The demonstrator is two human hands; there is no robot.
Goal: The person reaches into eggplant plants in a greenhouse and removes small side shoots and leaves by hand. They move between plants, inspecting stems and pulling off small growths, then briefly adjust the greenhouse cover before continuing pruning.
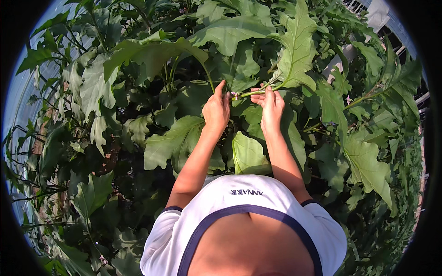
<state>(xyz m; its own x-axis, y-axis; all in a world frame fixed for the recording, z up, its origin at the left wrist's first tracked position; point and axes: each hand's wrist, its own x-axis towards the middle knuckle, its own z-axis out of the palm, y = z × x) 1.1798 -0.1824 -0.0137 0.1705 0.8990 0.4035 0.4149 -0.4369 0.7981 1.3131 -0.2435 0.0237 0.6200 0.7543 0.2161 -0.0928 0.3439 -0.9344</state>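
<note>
A green eggplant stem [253,93] runs nearly level between my two hands. My right hand [272,108] pinches it between thumb and fingers, close to the base of a large lobed leaf [297,48]. At the stem's left end, my left hand [217,110] has its fingers curled around it, with the index finger pointing up. The back of that hand hides part of the grip. A small purple flower [235,95] sits on the stem just beside the left fingertips. A thin, pale string [236,57] hangs down from above toward the left hand.
Dense eggplant foliage surrounds both arms. A bright leaf [250,153] stands between my forearms, and a broad leaf [176,141] lies beside the left one. Another flowering branch [362,99] reaches out at right. Clear plastic sheeting [26,96] curves along the left edge.
</note>
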